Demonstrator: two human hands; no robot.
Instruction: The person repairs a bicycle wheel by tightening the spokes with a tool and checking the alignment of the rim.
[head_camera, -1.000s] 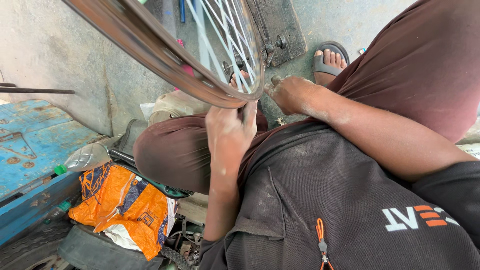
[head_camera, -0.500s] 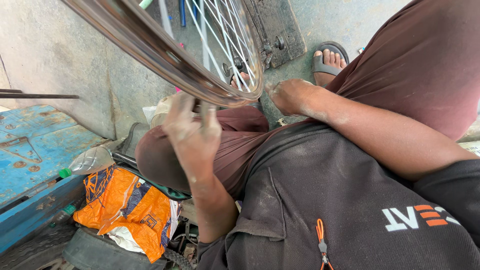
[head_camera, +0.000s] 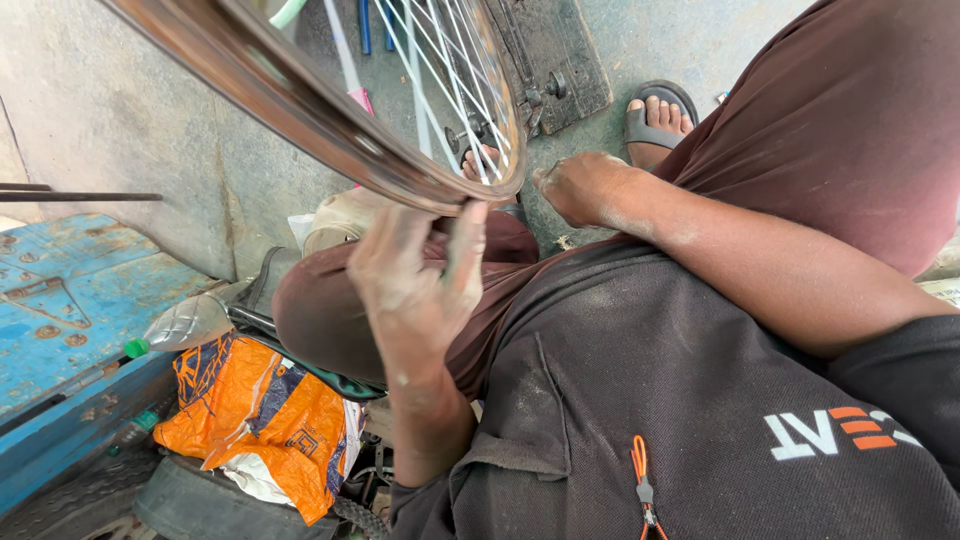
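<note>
A spoked bicycle wheel with a worn metal rim (head_camera: 300, 95) stands tilted over my lap, its spokes (head_camera: 450, 70) fanning toward the top of the view. My left hand (head_camera: 415, 285) is dusty, raised palm-up under the rim's lower edge with fingers apart; its fingertips just touch the rim. My right hand (head_camera: 580, 185) is curled closed against the rim's lower right end, above my knee. What lies inside its fingers is hidden.
A blue metal box (head_camera: 60, 300) stands at the left, with a plastic bottle (head_camera: 185, 325) and an orange bag (head_camera: 260, 420) beside it. A tyre (head_camera: 190, 505) lies at the bottom left. A dark wooden board (head_camera: 555, 55) and my sandalled foot (head_camera: 655, 120) are on the concrete floor.
My left hand let go of the rim's lower edge, dropped and opened, then came back up so its fingertips touch the rim. My right hand and the wheel stayed in place.
</note>
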